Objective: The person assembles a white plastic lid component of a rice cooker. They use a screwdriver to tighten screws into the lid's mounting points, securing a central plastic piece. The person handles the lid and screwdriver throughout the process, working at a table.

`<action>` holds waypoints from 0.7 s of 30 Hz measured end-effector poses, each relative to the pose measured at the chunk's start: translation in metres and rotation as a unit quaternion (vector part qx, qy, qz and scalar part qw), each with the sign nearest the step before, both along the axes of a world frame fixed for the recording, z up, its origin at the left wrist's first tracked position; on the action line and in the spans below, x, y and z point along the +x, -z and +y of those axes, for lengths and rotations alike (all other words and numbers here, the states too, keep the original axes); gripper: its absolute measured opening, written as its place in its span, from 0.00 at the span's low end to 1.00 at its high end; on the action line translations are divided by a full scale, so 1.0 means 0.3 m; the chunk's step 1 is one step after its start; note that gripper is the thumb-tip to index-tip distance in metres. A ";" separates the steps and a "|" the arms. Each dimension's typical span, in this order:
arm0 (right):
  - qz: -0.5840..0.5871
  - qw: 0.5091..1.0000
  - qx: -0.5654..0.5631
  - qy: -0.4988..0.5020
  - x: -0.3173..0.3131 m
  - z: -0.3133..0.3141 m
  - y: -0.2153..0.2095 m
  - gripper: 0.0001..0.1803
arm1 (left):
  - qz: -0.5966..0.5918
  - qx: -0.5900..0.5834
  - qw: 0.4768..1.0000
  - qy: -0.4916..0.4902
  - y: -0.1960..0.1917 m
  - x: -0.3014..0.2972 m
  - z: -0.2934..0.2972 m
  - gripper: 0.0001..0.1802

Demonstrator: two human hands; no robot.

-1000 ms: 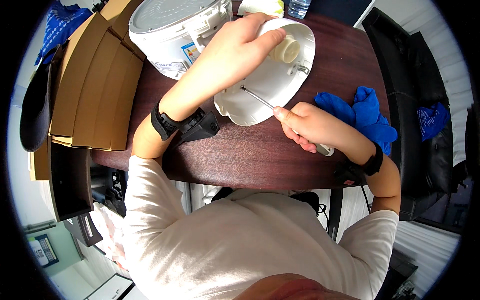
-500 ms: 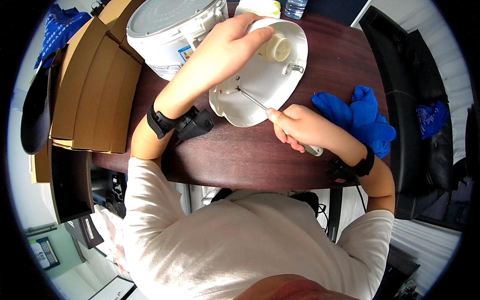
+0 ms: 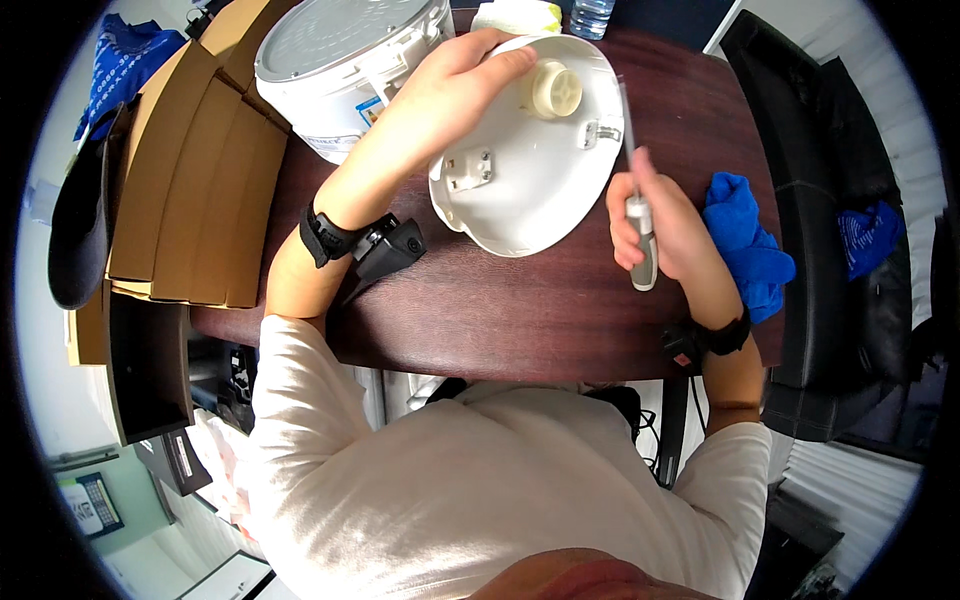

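A white oval plastic cover (image 3: 535, 205) leans tilted on the table with its hollow inside toward me. My left hand (image 3: 460, 90) is closed over its upper left rim; some fingertips are hidden behind the edge. Inside the cover sit a cream round cap (image 3: 557, 90), a small bracket with screw holes (image 3: 470, 170) and a latch-like fitting (image 3: 601, 134). Just right of the cover, apart from it, my right hand (image 3: 665, 220) is wrapped round a screwdriver (image 3: 643, 260) with a grey handle. Its thin shaft points up and away, slightly blurred.
A white round appliance (image 3: 350, 75) with a grey top stands behind my left forearm. Folded cardboard boxes (image 3: 190, 200) line the left side. A blue cloth (image 3: 750, 250) lies right on the dark wooden table (image 3: 480, 330). A water bottle (image 3: 592, 16) stands at the back.
The screwdriver tip has left the bracket. My right hand has moved right and up, turning the shaft upright. The cover has shifted slightly right, and its bracket now shows fully.
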State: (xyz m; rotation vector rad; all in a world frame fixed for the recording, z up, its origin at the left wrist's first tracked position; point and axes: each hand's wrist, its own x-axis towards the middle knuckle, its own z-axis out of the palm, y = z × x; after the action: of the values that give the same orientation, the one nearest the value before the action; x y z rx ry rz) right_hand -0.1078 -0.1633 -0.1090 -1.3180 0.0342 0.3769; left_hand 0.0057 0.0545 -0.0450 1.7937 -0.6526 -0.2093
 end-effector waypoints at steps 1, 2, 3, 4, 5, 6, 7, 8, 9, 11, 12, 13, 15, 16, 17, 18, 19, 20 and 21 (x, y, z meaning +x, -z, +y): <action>0.022 0.996 0.091 0.012 0.006 -0.019 0.011 0.33 | 0.017 -0.018 1.000 0.002 0.007 0.002 -0.011 0.23; 0.043 0.982 0.180 0.025 0.014 -0.039 0.025 0.33 | 0.034 -0.035 0.999 0.005 0.017 0.005 -0.023 0.24; 0.048 0.975 0.216 0.035 0.023 -0.063 0.042 0.33 | 0.052 -0.053 0.997 0.008 0.028 0.008 -0.035 0.24; 0.054 0.968 0.238 0.058 0.033 -0.080 0.060 0.33 | 0.084 -0.064 0.994 0.020 0.040 0.009 -0.045 0.24; 0.060 0.960 0.260 0.080 0.042 -0.096 0.077 0.32 | 0.116 -0.076 0.990 0.033 0.054 0.011 -0.055 0.24; 0.065 0.952 0.281 0.103 0.049 -0.114 0.087 0.32 | 0.148 -0.086 0.984 0.045 0.067 0.012 -0.065 0.24; 0.065 0.953 0.275 0.108 0.052 -0.132 0.098 0.31 | 0.186 -0.092 0.977 0.053 0.082 0.017 -0.077 0.24; 0.064 0.952 0.277 0.116 0.051 -0.138 0.102 0.31 | 0.202 -0.078 0.974 0.070 0.102 0.027 -0.084 0.24; 0.063 0.950 0.279 0.124 0.050 -0.143 0.105 0.31 | 0.218 -0.064 0.970 0.087 0.125 0.042 -0.087 0.24; 0.050 0.947 0.293 0.118 0.047 -0.162 0.123 0.31 | 0.249 -0.030 0.961 0.114 0.156 0.066 -0.093 0.26; 0.048 0.949 0.285 0.125 0.042 -0.165 0.123 0.31 | 0.249 -0.019 0.961 0.116 0.172 0.075 -0.098 0.27; 0.046 0.950 0.277 0.132 0.040 -0.164 0.115 0.31 | 0.249 -0.008 0.961 0.117 0.189 0.083 -0.103 0.28; 0.044 0.951 0.270 0.141 0.036 -0.164 0.115 0.31 | 0.236 0.018 0.961 0.140 0.192 0.090 -0.095 0.35; 0.042 0.951 0.270 0.143 0.033 -0.167 0.116 0.31 | 0.196 0.055 0.969 0.143 0.189 0.093 -0.092 0.37; 0.040 0.951 0.271 0.145 0.030 -0.168 0.117 0.31 | 0.155 0.092 0.973 0.145 0.188 0.097 -0.090 0.38; 0.037 0.953 0.267 0.140 0.028 -0.167 0.117 0.31 | 0.114 0.128 0.974 0.146 0.189 0.102 -0.087 0.39; 0.034 0.955 0.263 0.133 0.028 -0.165 0.113 0.31 | 0.076 0.170 0.972 0.143 0.198 0.118 -0.080 0.43; 0.030 0.957 0.258 0.125 0.028 -0.163 0.110 0.31 | 0.046 0.180 0.969 0.161 0.205 0.126 -0.070 0.46; 0.028 0.959 0.253 0.127 0.027 -0.159 0.109 0.31 | 0.015 0.189 0.965 0.179 0.211 0.131 -0.059 0.48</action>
State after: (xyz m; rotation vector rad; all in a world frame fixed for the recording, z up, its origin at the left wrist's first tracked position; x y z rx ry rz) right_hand -0.0996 -0.2110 -0.1417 -0.7834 0.1430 0.1843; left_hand 0.0450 0.0369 -0.1083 2.0163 -0.9628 -0.6417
